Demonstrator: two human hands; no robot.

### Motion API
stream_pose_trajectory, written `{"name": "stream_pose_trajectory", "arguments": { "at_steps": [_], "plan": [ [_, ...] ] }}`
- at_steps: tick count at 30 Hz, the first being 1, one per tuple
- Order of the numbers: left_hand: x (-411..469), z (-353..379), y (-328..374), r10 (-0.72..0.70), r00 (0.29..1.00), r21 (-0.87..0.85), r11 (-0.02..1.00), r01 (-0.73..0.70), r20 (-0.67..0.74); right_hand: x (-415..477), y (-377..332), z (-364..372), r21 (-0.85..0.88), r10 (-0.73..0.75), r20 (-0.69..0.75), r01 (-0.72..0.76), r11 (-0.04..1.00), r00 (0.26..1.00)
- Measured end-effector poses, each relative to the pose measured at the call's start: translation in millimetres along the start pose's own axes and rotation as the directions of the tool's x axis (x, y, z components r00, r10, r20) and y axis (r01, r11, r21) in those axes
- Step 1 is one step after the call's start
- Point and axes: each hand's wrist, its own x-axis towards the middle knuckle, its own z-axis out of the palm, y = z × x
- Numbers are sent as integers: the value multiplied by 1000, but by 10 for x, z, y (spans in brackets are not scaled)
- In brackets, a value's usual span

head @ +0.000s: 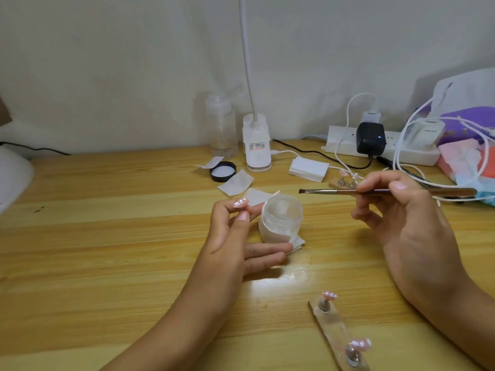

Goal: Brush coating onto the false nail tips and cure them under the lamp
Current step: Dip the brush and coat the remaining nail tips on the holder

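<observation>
Pale wooden tabletop [107, 263] right across the view, wall behind its back edge. Off at the left edge, a white domed shape [13, 178], cut off by the frame. Along the back edge toward the right corner, a white power strip [340, 139] loaded with a black adapter, white plugs and cables. At the middle of the back edge, a white clip lamp [256, 145] with its neck rising out of view, and just left of it a clear bottle [221, 127].

And the hands, both up over the middle of the tabletop. Right hand [412, 218] with fingers curled around a brush [348, 192], clamped on the handle, held level, flat bristles pointing left toward the other hand. Left hand [230, 236] with thumb and forefinger pinched tight on a pink false nail tip [240, 202], held above the wood; remaining fingers stretched out straight beside a clear jar [281, 218]. Jar open, wrapped in white paper, standing between the two hands.

Near the front edge, right of centre, a holder strip [334, 333] lying flat, pink tips [330, 295] perched on pegs at both ends. Behind the right hand, a second holder [345, 180], partly hidden. In front of the lamp, a small white block [308, 168], a black lid [222, 171] open side up, and a few white wipes [235, 182] scattered between lid and jar.
</observation>
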Motion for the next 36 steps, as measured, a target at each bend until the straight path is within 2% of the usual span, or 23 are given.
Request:
{"name": "stream_pose_trajectory", "arguments": {
  "at_steps": [5, 10, 25, 31, 36],
  "plan": [
    [-45, 41, 7, 22, 996, 59, 998, -28, 91, -56, -27, 38, -37, -50, 83, 53, 998, 995],
    [-81, 68, -4, 40, 991, 100, 994, -53, 128, -96, -28, 95, -114, -33, 125, 48, 992, 992],
    [-86, 53, 31, -12, 988, 27, 1000, 8, 157, -123, -60, 110, -152, -35, 249, 74, 986, 968],
    [-103, 65, 16, 25, 982, 98, 994, -44, 186, -171, -71, 134, -279, -206, 273, 282, 918, 940],
    [-90, 50, -7, 42, 981, 103, 993, -62, 188, -184, -46, 145, -404, -235, 352, 374, 835, 906]
  ]
}}
